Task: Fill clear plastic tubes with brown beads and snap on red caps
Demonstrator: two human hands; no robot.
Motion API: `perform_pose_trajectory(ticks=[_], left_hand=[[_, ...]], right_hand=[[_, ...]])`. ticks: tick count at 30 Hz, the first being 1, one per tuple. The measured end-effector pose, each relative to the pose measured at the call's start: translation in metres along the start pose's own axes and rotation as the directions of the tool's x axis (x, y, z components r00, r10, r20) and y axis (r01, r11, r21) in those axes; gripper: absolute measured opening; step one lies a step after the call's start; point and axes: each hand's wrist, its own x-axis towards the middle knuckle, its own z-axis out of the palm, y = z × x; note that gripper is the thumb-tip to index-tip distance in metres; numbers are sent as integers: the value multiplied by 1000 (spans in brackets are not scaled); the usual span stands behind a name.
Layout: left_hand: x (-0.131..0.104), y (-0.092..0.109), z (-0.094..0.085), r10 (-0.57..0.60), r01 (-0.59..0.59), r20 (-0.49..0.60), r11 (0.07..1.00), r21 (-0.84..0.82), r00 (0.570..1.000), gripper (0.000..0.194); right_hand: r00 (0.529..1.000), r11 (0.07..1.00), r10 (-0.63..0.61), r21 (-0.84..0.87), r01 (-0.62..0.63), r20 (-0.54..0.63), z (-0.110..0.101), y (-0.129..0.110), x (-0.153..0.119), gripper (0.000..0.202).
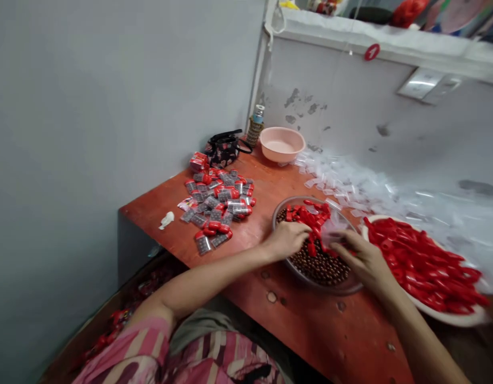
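My left hand (288, 240) reaches over a bowl (338, 289) with its fingers pinched together at a red plastic piece (313, 234). My right hand (360, 256) is closed on a clear plastic container (333, 226), blurred by motion, above the same bowl. Small round brown balls (320, 266) fill the bowl's near part, and red plastic pieces (302, 212) lie on top of them at the back. The fingertips of both hands are close together, and my fingers partly hide what they hold.
On the left of the red table (246, 269) lies a pile of filled clear packs with red ends (218, 202). A white tub of red pieces (426, 266) stands right. Clear plastic pieces (366, 181) spread along the wall. A pink basin (281, 144), bottle (255, 128) and black bag (222, 149) stand behind.
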Motion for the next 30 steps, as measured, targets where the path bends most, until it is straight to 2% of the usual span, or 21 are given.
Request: perform_pose_trajectory(ticks=[1, 3, 5, 6, 9, 11, 14, 17, 19, 22, 24, 26, 30], left_hand=[[0, -6, -3, -34, 34, -31, 999, -5, 999, 23], [0, -19, -4, -69, 68, -42, 998, -3, 997, 22], [1, -29, -1, -82, 82, -40, 997, 14, 996, 22], [1, -32, 2, -87, 88, -46, 996, 21, 995, 22], [2, -38, 11, -108, 110, -71, 994, 26, 992, 26], [3, -40, 15, -125, 127, -77, 992, 14, 989, 27], [4, -43, 15, -163, 160, -79, 986, -40, 984, 28], [4, -42, 11, -182, 175, -66, 980, -97, 981, 29], [3, -39, 9, -165, 159, -37, 980, -121, 986, 31], [2, -30, 9, -127, 134, 56, 978, -157, 990, 39], [3, -25, 11, -107, 130, 132, 975, -179, 985, 40], [5, -21, 15, -94, 130, 179, 972, -198, 979, 34], [11, -19, 22, -86, 149, 214, 943, -297, 973, 27]], right_hand=[[988, 979, -15, -199, 45, 152, -3, 4, -1, 18], [918, 858, 86, -497, 129, 387, 0, 11, -3, 19], [865, 771, 198, -618, 153, 462, 13, 16, -2, 22], [857, 771, 210, -618, 151, 471, 22, 17, -1, 22], [861, 829, 164, -541, 144, 481, 52, 19, 6, 23], [873, 871, 128, -475, 128, 470, 64, 20, 10, 23], [904, 935, 89, -348, 70, 419, 66, 26, 10, 20], [951, 993, 111, 8, -119, 288, 57, 32, 6, 19], [957, 926, 179, 288, -243, 229, 52, 33, 3, 23], [948, 787, 260, 529, -318, 183, 50, 30, 0, 27], [945, 731, 293, 604, -317, 142, 50, 26, -1, 27], [946, 725, 304, 617, -306, 112, 48, 23, -3, 27], [978, 831, 203, 522, -193, 39, 34, 21, -7, 37]])
